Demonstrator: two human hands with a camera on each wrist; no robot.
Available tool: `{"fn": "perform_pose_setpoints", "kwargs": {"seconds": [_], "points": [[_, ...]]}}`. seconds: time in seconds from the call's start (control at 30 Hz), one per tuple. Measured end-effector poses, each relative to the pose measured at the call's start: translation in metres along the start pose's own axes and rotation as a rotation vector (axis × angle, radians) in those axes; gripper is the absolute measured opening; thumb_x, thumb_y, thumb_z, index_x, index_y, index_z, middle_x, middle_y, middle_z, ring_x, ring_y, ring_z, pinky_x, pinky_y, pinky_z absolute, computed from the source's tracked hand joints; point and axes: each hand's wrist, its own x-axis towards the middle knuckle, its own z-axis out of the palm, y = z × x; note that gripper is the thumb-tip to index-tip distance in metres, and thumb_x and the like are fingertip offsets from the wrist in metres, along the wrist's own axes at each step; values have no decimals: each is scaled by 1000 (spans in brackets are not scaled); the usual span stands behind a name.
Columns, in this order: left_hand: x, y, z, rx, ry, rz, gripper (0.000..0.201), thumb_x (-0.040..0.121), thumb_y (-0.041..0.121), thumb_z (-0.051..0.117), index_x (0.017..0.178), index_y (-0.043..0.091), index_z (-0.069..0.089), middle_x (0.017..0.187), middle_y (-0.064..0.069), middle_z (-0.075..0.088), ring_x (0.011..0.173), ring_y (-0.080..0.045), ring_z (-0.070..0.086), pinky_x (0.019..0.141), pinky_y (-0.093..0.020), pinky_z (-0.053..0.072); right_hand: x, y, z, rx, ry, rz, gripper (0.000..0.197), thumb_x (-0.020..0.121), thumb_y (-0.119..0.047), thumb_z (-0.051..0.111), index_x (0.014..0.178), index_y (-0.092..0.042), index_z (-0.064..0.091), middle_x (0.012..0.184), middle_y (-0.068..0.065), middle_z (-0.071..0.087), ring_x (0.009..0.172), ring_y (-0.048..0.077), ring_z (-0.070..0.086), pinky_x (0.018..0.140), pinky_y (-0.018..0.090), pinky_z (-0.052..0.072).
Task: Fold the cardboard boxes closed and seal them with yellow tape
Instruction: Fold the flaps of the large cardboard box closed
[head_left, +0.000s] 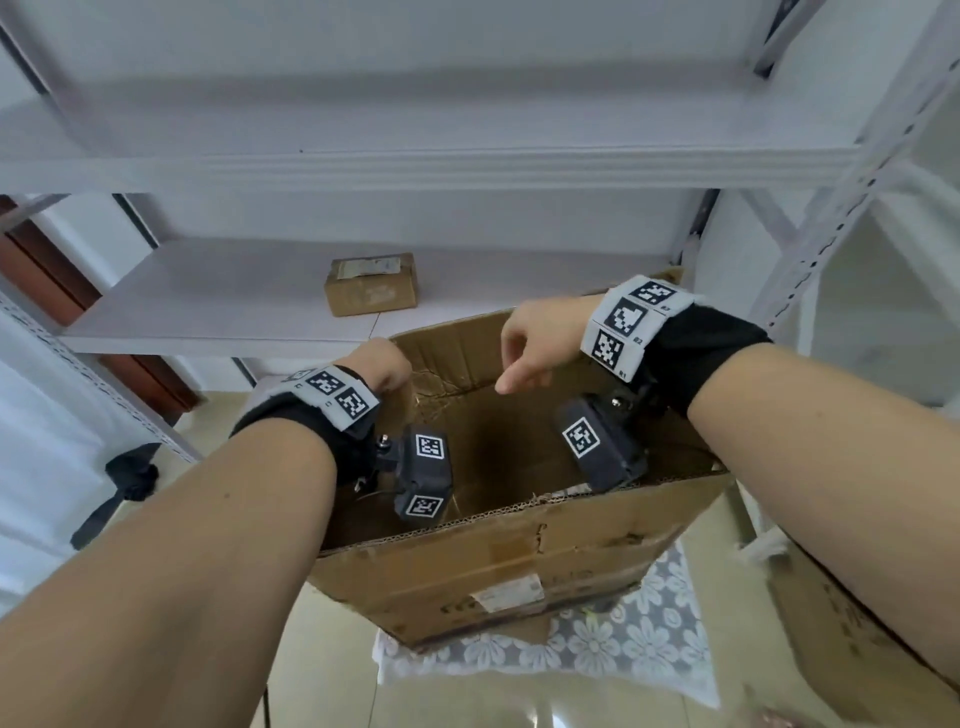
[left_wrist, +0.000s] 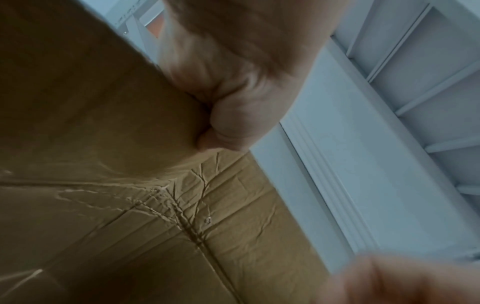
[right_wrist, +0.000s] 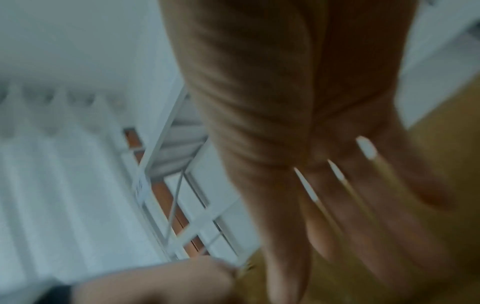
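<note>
Labels on the open cardboard box and small box are illegible.

Large creased brown cardboard box, top open, flaps upright, on floor.

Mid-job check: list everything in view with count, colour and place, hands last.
Large open cardboard box: one, brown, centre, on the cloth.
Small closed cardboard box: one, brown, on the shelf behind.
Metal shelving unit: one, white-grey, behind the boxes.
Floral lace cloth: one, white, under the large box.
Second cardboard piece: one, brown, lower right, partly hidden.
Dark bundle: one, black, floor left; unclear what.
Yellow tape: none seen.
Left hand: grips the box's far-left flap.
Right hand: over the box, fingers relaxed, holding nothing.
</note>
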Motion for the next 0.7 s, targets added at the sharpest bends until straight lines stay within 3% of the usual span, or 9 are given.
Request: {"fn": "perform_pose_setpoints", "kwargs": {"seconds": [0.07,0.17,0.23,0.3,0.4,0.47,0.57,0.63,0.7], "points": [[7,-1,-5,134,-12,73,36,100,-2,35,130,-7,54,132,-21,55,125,-30,53,97,-28,42,-13,1,6,109,-158,9,44,82,-55,64,98,-14,65,90,-1,75,83,15,71,78,33,54],[10,-1,-10,29,27,35,28,97,-2,42,118,-3,61,113,-20,56,113,-29,57,82,-22,49,-28,8,17,45,-225,37,65,68,-70,66,102,-15,67,95,2,74,85,16,70,80,36,53],[8,-1,-12,49,70,71,27,97,-1,41,111,-3,64,111,-18,58,110,-29,59,89,-25,47,-33,14,24,21,-249,67,72,59,-72,71,103,-15,68,99,6,73,87,20,68,84,39,54],[8,1,-10,82,90,98,25,97,0,40,105,-3,64,98,-14,57,96,-26,56,89,-27,46,-40,17,30,41,-294,73,67,60,-70,72,103,-18,68,100,3,71,94,21,67,89,39,54],[13,2,-11,88,92,98,13,97,-1,41,92,2,52,74,-8,47,88,-21,47,63,-19,43,-47,16,33,55,-357,31,63,66,-68,69,111,-24,64,102,-7,65,97,11,60,89,33,49],[18,1,-11,143,97,124,12,97,-1,39,92,2,50,76,-8,46,85,-21,48,59,-21,40,-52,11,34,-16,-407,21,68,73,-60,69,126,-21,55,104,-13,58,93,4,55,80,24,44],[25,-2,-11,144,40,137,15,98,4,38,93,0,52,83,-14,54,80,-26,52,70,-30,45,-50,9,40,-186,-425,67,75,81,-37,72,142,-11,38,130,0,52,114,17,52,82,23,42],[28,-4,-7,148,-72,157,18,99,10,42,96,0,57,98,-20,59,86,-30,54,83,-39,48,-47,8,46,-263,-387,80,55,86,-19,68,135,-5,48,115,6,56,99,19,54,67,20,43],[25,-7,-4,102,-91,128,24,98,7,44,107,-7,61,95,-21,62,88,-32,59,82,-38,50,-45,8,50,-358,-342,82,34,89,-11,61,122,-3,57,94,5,55,75,16,50,55,20,37]]}}
